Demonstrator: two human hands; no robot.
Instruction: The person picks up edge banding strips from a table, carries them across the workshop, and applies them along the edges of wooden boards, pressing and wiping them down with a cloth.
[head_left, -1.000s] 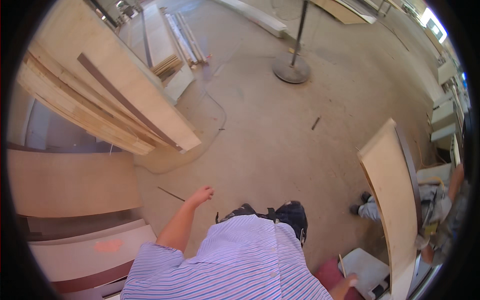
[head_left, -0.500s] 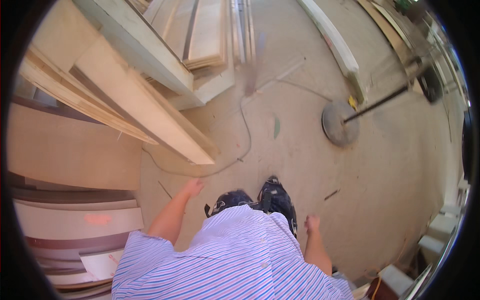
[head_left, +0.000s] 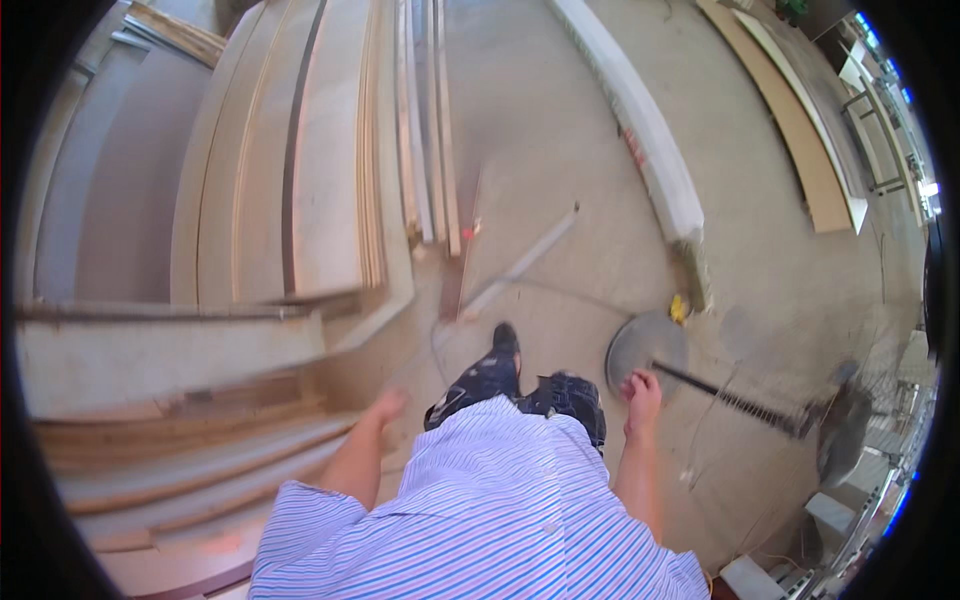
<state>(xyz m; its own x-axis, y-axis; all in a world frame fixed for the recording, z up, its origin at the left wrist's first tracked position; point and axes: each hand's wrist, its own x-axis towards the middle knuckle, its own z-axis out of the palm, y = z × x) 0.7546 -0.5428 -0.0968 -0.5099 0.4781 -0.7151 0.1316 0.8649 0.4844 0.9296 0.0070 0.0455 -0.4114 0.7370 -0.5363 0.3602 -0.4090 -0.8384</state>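
My left hand (head_left: 389,405) hangs in the air beside the stacked boards (head_left: 180,465) on the left, smeared by motion; I see nothing held in it. My right hand (head_left: 641,395) is raised in front of me, its fingers loosely bent and slightly apart, with nothing visible in them. In the picture it overlaps the edge of a round grey base (head_left: 640,345), which I cannot see it touching. From that base a black pole (head_left: 720,392) runs to a blurred pedestal fan head (head_left: 845,435) at the right.
Long panels (head_left: 330,160) lie stacked at the far left, next to narrow strips (head_left: 430,130). A long pale beam (head_left: 640,120) lies on the floor ahead. A thin bar (head_left: 520,262) and a cable cross the floor. More boards (head_left: 790,120) lie far right.
My view has turned left and moved ahead, and one foot is now stepping forward. The round base appears nearer to me. My right hand has risen; neither hand has visibly taken anything.
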